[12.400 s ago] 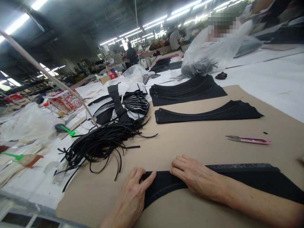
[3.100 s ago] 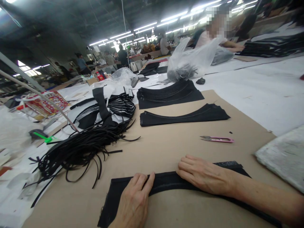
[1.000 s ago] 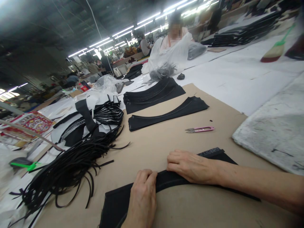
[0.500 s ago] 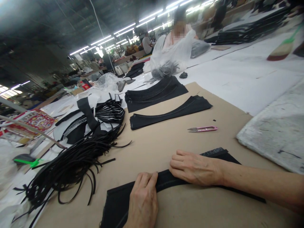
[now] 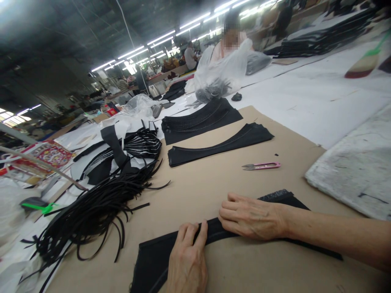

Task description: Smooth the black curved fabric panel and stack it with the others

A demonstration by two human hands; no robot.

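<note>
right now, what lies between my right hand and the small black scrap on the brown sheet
In the head view, the pink-handled snips lie on the brown sheet between your right hand and the small black scrap, touching neither.

Slim right forearm (image 5: 330, 234), apparently bare.

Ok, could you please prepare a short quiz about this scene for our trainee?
1. True or false: the left hand and the right hand both touch the black fabric.
2. Which tool lies on the brown sheet? A) a ruler; B) snips; C) a hammer.
3. In the picture, on which side of the snips are the loose black strips?

Key: 1. True; 2. B; 3. left.
</note>
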